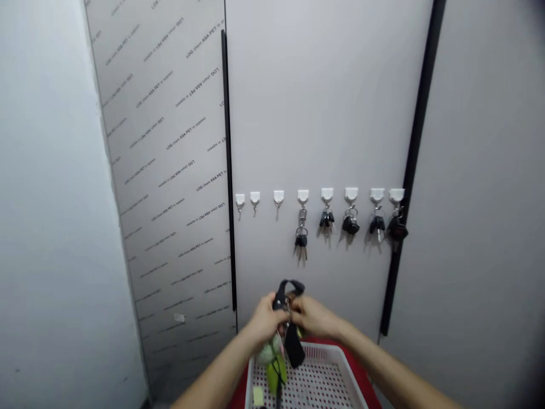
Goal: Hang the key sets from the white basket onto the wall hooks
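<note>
My left hand (267, 319) is closed on a bunch of keys (293, 345) with a black strap loop (291, 286) on top. From the bunch dangle a black tag, a yellow-green piece (276, 375) and a pale fluffy charm (269, 351). Opposite it, my right hand (314, 317) pinches the same bunch near the metal ring, its fingertips meeting the left ones. Both hands are above a white perforated basket (344, 355). The small parts between the fingers are blurred and partly hidden.
White adhesive hooks (278, 196) run in a row across the pale panel. Several carry key sets, such as one hanging low (301, 241); the three leftmost hold none. Black vertical strips (229, 170) edge the panel. A red surface (369, 392) lies under the basket, which contains a yellow note (258, 396).
</note>
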The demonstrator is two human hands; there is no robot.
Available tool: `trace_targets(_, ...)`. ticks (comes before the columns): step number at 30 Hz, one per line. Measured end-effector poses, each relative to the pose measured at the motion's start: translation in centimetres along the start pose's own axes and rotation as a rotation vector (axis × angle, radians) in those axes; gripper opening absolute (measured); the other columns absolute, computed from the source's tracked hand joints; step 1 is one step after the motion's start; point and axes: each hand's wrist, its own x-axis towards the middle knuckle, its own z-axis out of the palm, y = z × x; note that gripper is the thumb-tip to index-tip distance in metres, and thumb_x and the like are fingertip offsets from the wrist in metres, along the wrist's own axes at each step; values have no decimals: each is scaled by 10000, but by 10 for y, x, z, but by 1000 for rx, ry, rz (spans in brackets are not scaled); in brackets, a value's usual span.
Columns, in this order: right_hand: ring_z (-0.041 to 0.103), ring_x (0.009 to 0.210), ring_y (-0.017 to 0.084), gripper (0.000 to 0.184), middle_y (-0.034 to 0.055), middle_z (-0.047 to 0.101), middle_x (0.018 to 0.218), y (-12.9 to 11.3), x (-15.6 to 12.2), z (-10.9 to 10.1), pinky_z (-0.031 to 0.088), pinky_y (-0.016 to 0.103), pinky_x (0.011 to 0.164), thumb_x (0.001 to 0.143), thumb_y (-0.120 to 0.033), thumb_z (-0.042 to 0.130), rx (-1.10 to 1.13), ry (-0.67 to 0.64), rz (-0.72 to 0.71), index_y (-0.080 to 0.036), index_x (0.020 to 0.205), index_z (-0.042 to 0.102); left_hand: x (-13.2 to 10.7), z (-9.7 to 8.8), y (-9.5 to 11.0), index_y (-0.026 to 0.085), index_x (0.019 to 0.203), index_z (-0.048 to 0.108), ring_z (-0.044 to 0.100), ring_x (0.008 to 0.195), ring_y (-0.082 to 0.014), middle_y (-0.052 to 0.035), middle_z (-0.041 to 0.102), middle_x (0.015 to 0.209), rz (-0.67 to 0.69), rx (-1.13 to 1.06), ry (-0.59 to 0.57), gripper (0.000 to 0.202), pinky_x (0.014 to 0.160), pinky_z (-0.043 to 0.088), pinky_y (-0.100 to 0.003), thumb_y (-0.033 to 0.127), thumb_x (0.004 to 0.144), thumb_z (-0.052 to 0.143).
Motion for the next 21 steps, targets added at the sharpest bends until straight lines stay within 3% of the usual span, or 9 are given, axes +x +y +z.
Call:
trace_targets(4,314,423,45,162,-41,396,452,51,-27,36,247,154,406,543,-71,353,1,-22,170,-116,478,495,-1,27,-53,125,691,507,377,433,-55,46,446,513,-70,155,-45,190,415,293,-174,103,505,481)
trace_targets(7,283,397,44,163,-48,341,392,71,-38,36,223,162,388,528,-63,361,-99,1,265,-114,419,471,1,28,-58,129,585,536,397,497,-91,32,452,490,-82,477,-96,101,469,299,-201,127,491,497)
trace_targets(9,328,404,57,177,-36,390,405,67,-38,15,267,174,410,573,-106,371,-85,93,243,-118,455,502,9,22,-40,135,594,544,416,522,-112,16,479,519,-63,590,-82,124,503,311,-224,140,473,521)
trace_targets(10,370,429,71,181,-20,442,446,60,-36,-2,303,188,442,604,-145,374,-61,201,218,-120,511,528,16,19,-26,138,637,547,433,552,-124,0,505,564,-24,590,-42,166,530,322,-234,153,473,533)
trace_targets(13,479,617,125,252,59,547,748,27,-25,-60,368,258,606,640,-282,409,-17,785,117,-133,795,542,42,18,32,139,813,513,464,707,-154,-69,535,784,194,493,191,310,631,335,-249,225,516,542)
trace_targets(15,491,699,143,366,85,529,864,5,-13,-93,369,289,661,628,-318,435,-44,1045,40,-138,942,484,60,24,67,156,927,447,465,763,-159,-89,506,902,295,490,356,421,654,337,-259,286,537,540)
trace_targets(18,498,707,157,441,83,550,816,-14,3,-120,365,305,680,609,-319,457,-143,1172,14,-126,1005,445,78,39,97,197,929,430,464,817,-179,-75,511,912,340,616,488,411,667,335,-281,306,547,536)
trace_targets(21,505,605,148,341,63,568,658,-18,10,-128,379,280,613,627,-291,424,-140,1167,71,-107,900,513,84,50,103,194,836,469,488,766,-187,-61,548,808,327,712,508,278,634,344,-287,244,565,506)
